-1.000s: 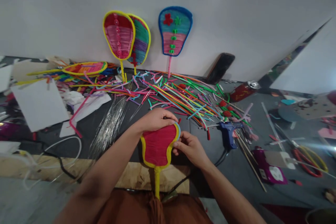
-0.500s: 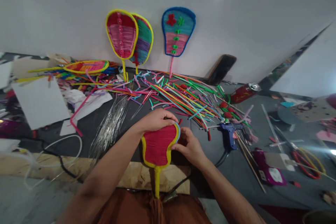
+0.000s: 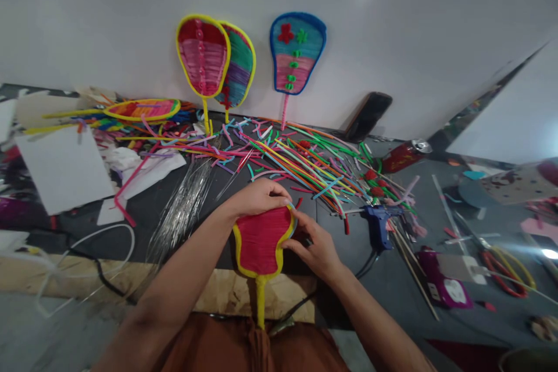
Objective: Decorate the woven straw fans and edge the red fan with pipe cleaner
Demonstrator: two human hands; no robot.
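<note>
A red hand fan [image 3: 261, 244] with a yellow pipe-cleaner rim and yellow handle is held upright in front of my body. The handle's lower end reaches my brown clothing. Over the fan's top edge, my left hand [image 3: 261, 195] is closed, gripping the rim with its thumb on the near face. At the upper right edge, my right hand [image 3: 318, 247] pinches a light-blue pipe cleaner [image 3: 294, 222] against the rim, its index finger and thumb partly covering the strip.
Three finished fans, including a blue-rimmed one [image 3: 297, 52], lean on the wall. Pipe cleaners [image 3: 296, 163] litter the table. To the right are a blue glue gun [image 3: 378, 225], a phone [image 3: 369, 116], a red can [image 3: 405, 156] and scissors [image 3: 505, 270]. Silver strands [image 3: 181, 209] lie left.
My right index finger has moved up and in onto the light-blue pipe cleaner, covering more of it. My left hand keeps its hold on the fan's top.
</note>
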